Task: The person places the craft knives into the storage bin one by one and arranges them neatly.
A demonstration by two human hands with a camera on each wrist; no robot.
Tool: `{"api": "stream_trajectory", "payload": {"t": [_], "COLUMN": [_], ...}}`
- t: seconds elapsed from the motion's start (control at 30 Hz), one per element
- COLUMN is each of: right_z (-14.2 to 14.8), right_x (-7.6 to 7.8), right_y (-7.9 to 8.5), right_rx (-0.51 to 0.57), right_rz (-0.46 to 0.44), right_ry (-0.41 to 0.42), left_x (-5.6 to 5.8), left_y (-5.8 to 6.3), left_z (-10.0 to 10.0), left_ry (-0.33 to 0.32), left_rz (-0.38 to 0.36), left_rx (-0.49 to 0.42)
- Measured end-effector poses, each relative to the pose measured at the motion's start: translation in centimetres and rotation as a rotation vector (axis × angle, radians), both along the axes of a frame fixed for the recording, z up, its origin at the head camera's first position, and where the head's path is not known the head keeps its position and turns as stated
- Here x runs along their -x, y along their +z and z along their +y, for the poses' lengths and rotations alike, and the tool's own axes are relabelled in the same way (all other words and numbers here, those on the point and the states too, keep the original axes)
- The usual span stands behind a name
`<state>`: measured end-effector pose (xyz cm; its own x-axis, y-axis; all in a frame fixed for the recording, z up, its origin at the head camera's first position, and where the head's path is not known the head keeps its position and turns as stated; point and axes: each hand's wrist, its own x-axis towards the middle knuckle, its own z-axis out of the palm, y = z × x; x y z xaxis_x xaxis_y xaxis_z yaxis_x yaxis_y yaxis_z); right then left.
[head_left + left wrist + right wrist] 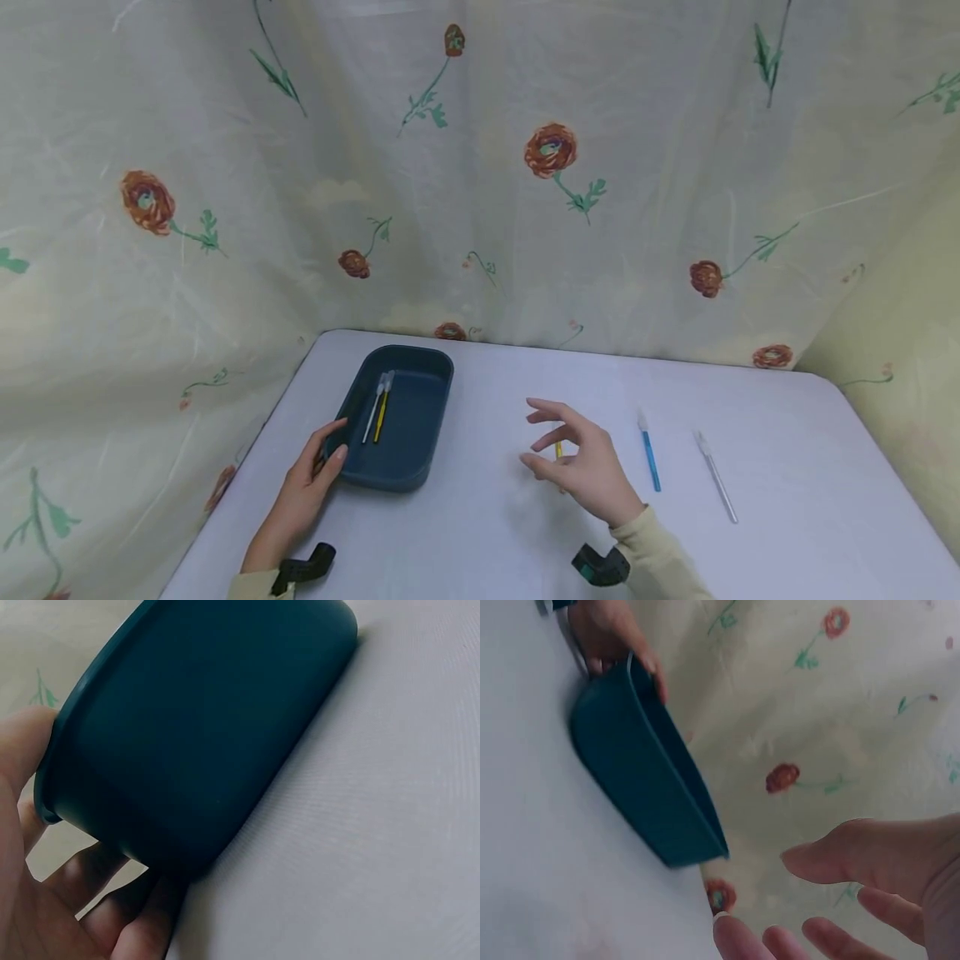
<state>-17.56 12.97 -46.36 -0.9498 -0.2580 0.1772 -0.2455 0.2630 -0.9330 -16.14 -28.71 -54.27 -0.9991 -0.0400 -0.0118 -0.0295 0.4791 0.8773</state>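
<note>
A dark blue tray [407,482] stands at the left of the table, with my left hand [303,487] gripping its near left corner. In the left wrist view, the thumb is at the tray's rim and the other fingers lie along its outer wall. Inside lie two slim pen-like tools with clear tips, one silver [372,417] and one yellow [382,417]. My right hand [588,467], fingers spread and bent, is over another yellow pen-like tool [558,451], which is partly hidden by the hand. No object shows between the fingers in the right wrist view.
Right of my right hand lie a blue pen-like tool [650,458] and a silver one [717,479], apart from each other. The white table [480,542] ends at a flowered curtain [630,250] behind and on both sides.
</note>
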Motion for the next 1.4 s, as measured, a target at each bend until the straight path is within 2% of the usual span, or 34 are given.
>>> {"api": "stream_trajectory", "payload": {"t": [0.23,0.57,0.87,1.4], "right_z": [2.5,3.8,4.3,4.9], "right_x": [1.9,4.6,5.7,7.3], "right_y": [-2.2,-4.1,-5.6,-7.0], "right_rx": [-0.002,-0.089,-0.15,-0.262], "right_rz": [0.002,-0.119,-0.206,-0.213], "right_ry": [-0.036,-0.046,-0.04,-0.055], "left_x": [-0.1,0.0,-0.2,0.0], "left_y": [-0.1,-0.1,-0.2,-0.1], "left_z": [-0.2,-0.6,-0.5,0.0], "left_ry": [-0.007,-0.021,-0.025,-0.031], "left_rz": [0.002,0.0,-0.005,-0.001], "left_rx": [0.014,-0.002,-0.004,-0.022]}}
